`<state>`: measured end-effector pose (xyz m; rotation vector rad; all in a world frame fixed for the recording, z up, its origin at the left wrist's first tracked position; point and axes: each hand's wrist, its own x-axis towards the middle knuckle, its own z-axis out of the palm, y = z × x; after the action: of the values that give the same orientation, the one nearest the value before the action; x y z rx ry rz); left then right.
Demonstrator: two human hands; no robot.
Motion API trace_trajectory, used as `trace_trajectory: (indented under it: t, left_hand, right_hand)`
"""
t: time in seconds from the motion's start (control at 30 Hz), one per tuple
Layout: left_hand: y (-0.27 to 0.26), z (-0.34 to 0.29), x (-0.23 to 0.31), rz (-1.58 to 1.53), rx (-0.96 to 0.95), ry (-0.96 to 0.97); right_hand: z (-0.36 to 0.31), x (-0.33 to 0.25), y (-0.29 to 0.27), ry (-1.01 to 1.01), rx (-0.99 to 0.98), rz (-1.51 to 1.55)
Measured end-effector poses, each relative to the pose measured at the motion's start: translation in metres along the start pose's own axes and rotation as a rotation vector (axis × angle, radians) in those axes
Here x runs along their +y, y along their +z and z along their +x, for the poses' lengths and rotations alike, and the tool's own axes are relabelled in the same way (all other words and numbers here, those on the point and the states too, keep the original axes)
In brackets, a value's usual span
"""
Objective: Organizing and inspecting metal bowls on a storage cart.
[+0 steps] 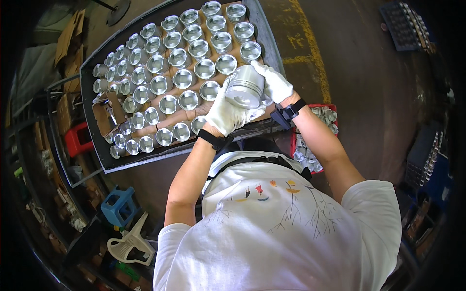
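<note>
A silver metal piston [246,86] with ring grooves is held tilted over the near right part of a large tray-like table [266,34]. My left hand [226,114], in a white glove, cups it from the left and below. Gloved as well, my right hand [274,83] grips its upper right side, with some fingertips showing near its lower edge. Rows of similar pistons [183,79] stand on brown cardboard in the tray, their round tops up. The closest ones are just left of and beyond my hands.
By my right forearm, a red crate [334,106] holds more metal parts. An open cardboard box [103,116] sits in the tray's left end. A blue stool [118,206] and a white plastic chair [130,246] stand at lower left. Loaded racks [405,29] are at far right.
</note>
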<state>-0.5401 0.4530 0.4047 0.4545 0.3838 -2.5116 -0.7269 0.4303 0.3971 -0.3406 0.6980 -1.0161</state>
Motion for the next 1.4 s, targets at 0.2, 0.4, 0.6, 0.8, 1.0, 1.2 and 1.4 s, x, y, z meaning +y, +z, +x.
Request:
trace_trajectory:
  t: [0.2,0.4,0.6,0.8,1.0,1.2,1.4]
  left_hand:
    - [-0.011,0.006,-0.005,0.240,0.129,0.292]
    - [-0.020,-0.006,0.008,0.406,0.135,0.351]
    - [-0.032,-0.014,0.022,0.111,-0.060,0.111]
    - [-0.028,-0.012,0.017,0.234,0.112,0.210]
    - [-0.045,-0.006,0.017,0.338,0.204,0.304]
    - [-0.045,-0.019,0.008,0.707,0.109,0.426]
    - [-0.045,-0.020,0.008,1.056,0.182,0.648]
  right_hand:
    - [0.011,0.007,-0.014,-0.105,0.036,-0.325]
    - [-0.005,-0.001,0.017,-0.338,0.064,-0.977]
    - [-0.003,0.003,-0.018,-0.380,-0.039,-1.441]
    - [0.001,0.009,-0.008,-0.232,0.096,-1.158]
    - [0.006,0.019,-0.016,0.016,0.125,-0.994]
    - [0.001,0.025,-0.022,-0.153,0.091,-0.993]
    - [-0.009,0.024,-0.020,-0.181,0.031,-1.049]
